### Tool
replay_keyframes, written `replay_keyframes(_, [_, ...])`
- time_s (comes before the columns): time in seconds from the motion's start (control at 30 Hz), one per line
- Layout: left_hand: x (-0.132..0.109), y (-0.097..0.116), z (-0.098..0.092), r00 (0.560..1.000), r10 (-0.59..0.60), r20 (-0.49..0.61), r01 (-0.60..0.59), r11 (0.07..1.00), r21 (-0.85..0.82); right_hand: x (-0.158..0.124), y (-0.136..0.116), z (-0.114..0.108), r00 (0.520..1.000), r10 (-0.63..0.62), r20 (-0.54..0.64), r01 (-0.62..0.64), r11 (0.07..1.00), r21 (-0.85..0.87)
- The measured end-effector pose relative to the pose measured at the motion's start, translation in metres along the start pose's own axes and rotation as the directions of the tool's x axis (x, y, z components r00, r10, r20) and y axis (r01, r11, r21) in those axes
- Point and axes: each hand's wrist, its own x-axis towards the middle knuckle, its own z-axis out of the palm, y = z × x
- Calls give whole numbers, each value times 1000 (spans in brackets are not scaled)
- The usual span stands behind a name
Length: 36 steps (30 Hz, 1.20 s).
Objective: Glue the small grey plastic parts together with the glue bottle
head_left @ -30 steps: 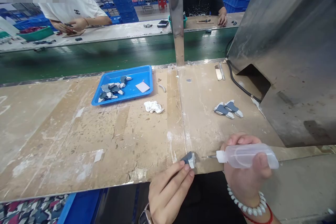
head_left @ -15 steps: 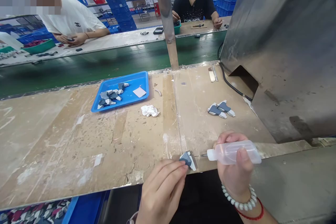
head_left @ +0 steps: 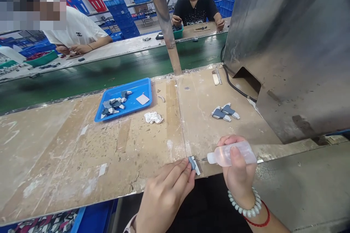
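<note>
Near the table's front edge, my left hand pinches a small grey-and-white plastic part between thumb and fingers, partly covering it. My right hand is wrapped round a translucent squeeze bottle lying almost level. Its thin needle tip points left and comes close to the white edge of the part; whether they touch I cannot tell. Beyond the bottle, two similar grey-and-white parts lie side by side on the tabletop.
A blue tray holds several parts and a pale square. Crumpled white tissue lies in front. A metal housing with a black cable stands right. Behind runs a green conveyor; two people sit across it. A blue bin is below left.
The part in my left hand has turned and shows a narrower face. My right hand and the bottle have shifted left, towards the part. The whole view has swung slightly.
</note>
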Motion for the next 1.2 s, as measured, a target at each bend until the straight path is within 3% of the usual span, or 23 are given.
replay_keyframes(0.13, [-5, -1, 8, 994, -32, -106, 25, 998, -65, 4, -2, 0, 996, 93, 18, -93, 996, -15])
replay_keyframes(0.33, [-11, -5, 17, 976, -168, -140, 136, 967, -216, 5, -3, -4, 986, 154, 62, -150, 986, -70])
replay_keyframes(0.47, [-11, -6, 20, 957, -233, -171, 181, 945, -273, 5, -4, -3, 987, 140, 82, -131, 985, -110])
replay_keyframes(0.67, [-11, -9, 20, 942, -306, -135, 254, 917, -308, 5, -7, 3, 990, 59, 126, -44, 991, -123])
replay_keyframes(1.2, [-12, -11, 21, 917, -383, -110, 327, 882, -339, 2, -5, 1, 971, 19, 237, 10, 993, -122])
